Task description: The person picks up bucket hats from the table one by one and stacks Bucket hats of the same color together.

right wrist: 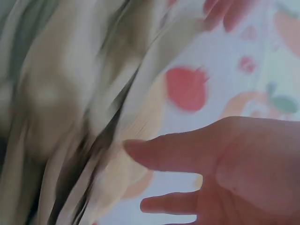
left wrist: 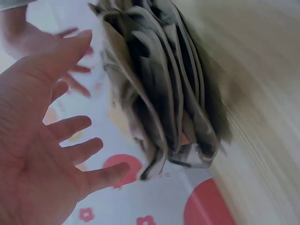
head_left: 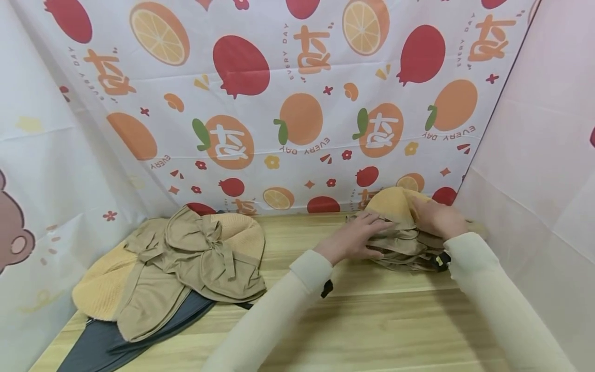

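Note:
At the back right of the table is a stack of sun hats [head_left: 395, 243], with khaki cloth brims folded in layers and a yellow woven crown [head_left: 389, 204] on top. My left hand [head_left: 355, 237] is at the stack's left side, fingers spread; the left wrist view shows the palm apart from the folded brims [left wrist: 154, 79]. On the right, my right hand [head_left: 434, 217] is beside the yellow crown with its fingers extended. In the right wrist view its thumb comes up to the woven part [right wrist: 140, 126]; whether it touches cannot be told.
More khaki and yellow sun hats [head_left: 186, 258] lie in a loose pile at the left, over a dark grey cloth piece [head_left: 139, 338]. Fruit-printed cloth [head_left: 260, 181] hangs behind the wooden table [head_left: 362, 330]. Pale cloth walls [head_left: 534, 181] close off both sides.

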Tool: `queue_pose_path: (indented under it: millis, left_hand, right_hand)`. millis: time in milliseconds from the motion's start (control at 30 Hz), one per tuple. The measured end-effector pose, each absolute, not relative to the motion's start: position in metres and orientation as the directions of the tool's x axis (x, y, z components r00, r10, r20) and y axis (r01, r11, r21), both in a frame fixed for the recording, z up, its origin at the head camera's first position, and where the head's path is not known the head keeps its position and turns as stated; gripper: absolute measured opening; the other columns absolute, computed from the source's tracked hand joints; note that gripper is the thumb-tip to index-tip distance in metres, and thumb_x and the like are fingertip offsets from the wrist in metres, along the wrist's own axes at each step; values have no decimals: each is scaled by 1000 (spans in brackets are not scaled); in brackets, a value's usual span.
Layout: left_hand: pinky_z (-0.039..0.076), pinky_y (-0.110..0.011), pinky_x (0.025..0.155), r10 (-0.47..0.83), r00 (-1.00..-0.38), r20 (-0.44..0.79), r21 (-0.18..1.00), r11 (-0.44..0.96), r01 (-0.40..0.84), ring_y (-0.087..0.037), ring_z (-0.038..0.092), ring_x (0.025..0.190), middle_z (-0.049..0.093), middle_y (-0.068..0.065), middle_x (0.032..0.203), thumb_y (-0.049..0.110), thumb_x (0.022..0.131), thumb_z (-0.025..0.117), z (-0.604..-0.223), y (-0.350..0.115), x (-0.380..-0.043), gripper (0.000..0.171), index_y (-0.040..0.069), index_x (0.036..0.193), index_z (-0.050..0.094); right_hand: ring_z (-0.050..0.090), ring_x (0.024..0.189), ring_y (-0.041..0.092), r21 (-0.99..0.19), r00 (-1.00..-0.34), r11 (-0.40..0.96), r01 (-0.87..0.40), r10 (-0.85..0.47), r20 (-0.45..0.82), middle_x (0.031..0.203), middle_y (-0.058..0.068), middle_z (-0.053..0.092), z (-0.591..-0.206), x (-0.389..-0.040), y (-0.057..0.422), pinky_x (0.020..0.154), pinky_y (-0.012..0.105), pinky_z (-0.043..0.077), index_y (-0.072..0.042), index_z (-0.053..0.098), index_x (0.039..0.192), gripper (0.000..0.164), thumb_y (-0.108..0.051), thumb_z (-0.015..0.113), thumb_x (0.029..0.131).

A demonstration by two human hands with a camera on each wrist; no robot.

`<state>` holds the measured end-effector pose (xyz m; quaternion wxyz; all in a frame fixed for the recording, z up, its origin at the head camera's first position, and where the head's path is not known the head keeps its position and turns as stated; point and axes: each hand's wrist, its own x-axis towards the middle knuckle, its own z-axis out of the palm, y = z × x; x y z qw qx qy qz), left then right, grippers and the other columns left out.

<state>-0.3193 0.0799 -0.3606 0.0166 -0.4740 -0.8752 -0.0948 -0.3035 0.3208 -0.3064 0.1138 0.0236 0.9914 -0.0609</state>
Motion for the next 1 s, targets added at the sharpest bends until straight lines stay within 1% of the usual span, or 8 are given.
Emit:
queue_pose_path:
  millis: [33,100,200,333,500,600,767,1000]
  left_hand:
    - [33,-51,125,831,-542,129,142,525,839,-32,26,159,31,-9,170,46,93,74,-361,72,-314,84,28,163,31]
    - [33,-51,125,835,-533,138,149,515,844,-33,28,158,31,-10,170,43,93,76,-363,54,-304,87,27,164,29]
    - [38,-51,122,819,-560,126,165,539,826,-34,34,155,34,-12,168,40,92,78,-367,24,-290,87,27,164,31]
    - [43,-53,117,775,-621,117,227,588,776,-34,42,151,39,-15,165,38,93,77,-369,-18,-275,75,24,158,43]
    - [43,-53,116,746,-651,138,299,596,746,-35,46,148,44,-16,162,35,95,75,-366,-60,-263,66,18,154,50]
    - [43,-53,117,726,-676,128,350,604,716,-35,45,148,44,-16,162,35,97,73,-363,-80,-256,65,18,154,50]
    - [41,-53,118,665,-742,78,420,653,630,-35,44,149,45,-14,161,35,98,71,-356,-110,-247,63,17,154,50]
    - [40,-54,118,601,-798,44,395,723,566,-34,46,148,47,-13,160,36,98,71,-348,-142,-245,62,19,154,50]
  right_hand:
    - [37,142,59,-108,-982,994,28,7,-189,155,38,37,-307,-302,313,106,77,36,-5,20,163,63,-33,37,110]
    - [42,141,55,-59,-991,994,-92,-97,-94,153,37,42,-308,-299,298,104,73,41,-4,26,162,63,-24,48,106]
    - [53,133,49,-68,-987,985,-161,-160,24,147,33,52,-309,-289,277,101,65,48,0,40,155,59,-18,58,102]
    - [66,116,41,-156,-965,961,-229,-203,165,136,25,65,-310,-275,253,92,57,54,-1,59,142,45,-17,61,101]
    - [75,101,34,-295,-931,900,-321,-243,272,123,19,74,-310,-261,231,85,52,59,-2,72,126,30,-15,64,100]
    - [76,93,30,-340,-920,873,-348,-250,301,116,17,77,-310,-257,222,81,50,60,-3,75,120,26,-14,66,99]
    - [75,89,28,-338,-901,852,-399,-295,319,110,15,78,-315,-257,205,81,48,60,-3,76,116,24,-15,67,97]
    - [74,97,27,-445,-909,794,-415,-348,227,114,12,77,-323,-258,173,86,46,60,-6,75,120,25,-19,65,100]
